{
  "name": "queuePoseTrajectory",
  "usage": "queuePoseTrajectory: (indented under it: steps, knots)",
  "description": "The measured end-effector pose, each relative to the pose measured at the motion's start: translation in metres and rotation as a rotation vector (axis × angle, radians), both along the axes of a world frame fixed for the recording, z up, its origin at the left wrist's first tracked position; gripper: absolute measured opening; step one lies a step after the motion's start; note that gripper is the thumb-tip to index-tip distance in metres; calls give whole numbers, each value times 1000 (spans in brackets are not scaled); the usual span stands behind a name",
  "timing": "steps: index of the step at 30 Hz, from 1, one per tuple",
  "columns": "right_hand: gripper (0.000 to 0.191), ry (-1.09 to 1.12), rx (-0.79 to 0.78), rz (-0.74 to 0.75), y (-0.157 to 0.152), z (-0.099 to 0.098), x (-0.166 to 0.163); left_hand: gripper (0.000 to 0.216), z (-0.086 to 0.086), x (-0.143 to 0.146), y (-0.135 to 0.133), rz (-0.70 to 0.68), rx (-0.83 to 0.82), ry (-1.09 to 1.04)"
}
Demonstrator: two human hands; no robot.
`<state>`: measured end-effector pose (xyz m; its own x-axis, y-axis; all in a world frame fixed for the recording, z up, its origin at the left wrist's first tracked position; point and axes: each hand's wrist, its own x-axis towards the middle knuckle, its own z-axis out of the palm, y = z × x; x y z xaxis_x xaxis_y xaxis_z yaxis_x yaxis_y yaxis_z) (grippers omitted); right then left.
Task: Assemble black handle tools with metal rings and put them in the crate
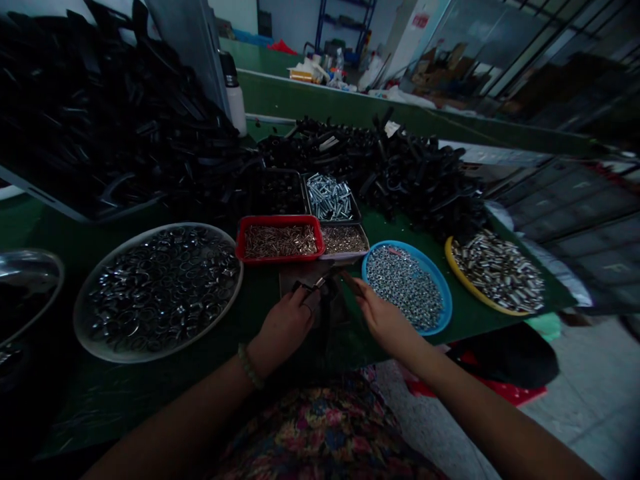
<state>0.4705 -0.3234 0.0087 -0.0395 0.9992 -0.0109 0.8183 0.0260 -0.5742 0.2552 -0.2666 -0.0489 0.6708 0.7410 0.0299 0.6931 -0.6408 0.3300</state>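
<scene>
The left hand [290, 323] is closed on a black part with a metal fitting [320, 283], held over a flat plate [293, 275] at the near middle of the green desk [265, 313]. The right hand [383, 319] grips a slim brownish tool [353, 284], its far end near the metal fitting; whether the two touch cannot be determined. The exact tool type is unclear in the dim light.

Just beyond the plate sits a red tray [283, 259] of small copper-toned pins [280, 239]. A tray of silvery screws [329, 197] lies farther off, slightly right. To the right of the right hand is a round blue tray [446, 300] of small metal nuts [400, 283], followed farther right by a yellow tray [463, 282] of shiny metal cylinders [500, 270]. At left, a pale oval tray [83, 317] carries metal rings [165, 287]. Black parts are heaped at far left [125, 127] and far middle.
</scene>
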Motion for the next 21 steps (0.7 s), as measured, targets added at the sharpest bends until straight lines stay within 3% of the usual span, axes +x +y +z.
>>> queuePoseTrajectory:
  steps: [4,7,9,11,13,16,18,21]
  knots:
    - [48,4,61,-48,1,-2,1,43,-4,3,-1,-17,25,-6]
    - [46,-27,-41,-25,1,1,1,40,-4,3,-6,0,13,-6]
    - [47,-31,-77,-3,-3,4,1,40,1,-3,-7,22,-15,-40]
    - [49,8,20,-16,-11,6,-1,45,14,-13,0,76,-15,-146]
    - [48,13,72,-6,-17,4,-5,46,34,-21,20,175,57,-287]
    - [48,-27,-84,82,-19,-3,-9,31,62,-9,70,240,196,-346]
    - [48,-3,-96,96,-18,-5,-10,27,70,20,104,92,171,-201]
    - [46,83,124,-21,-21,-2,-5,21,63,77,135,-84,131,43]
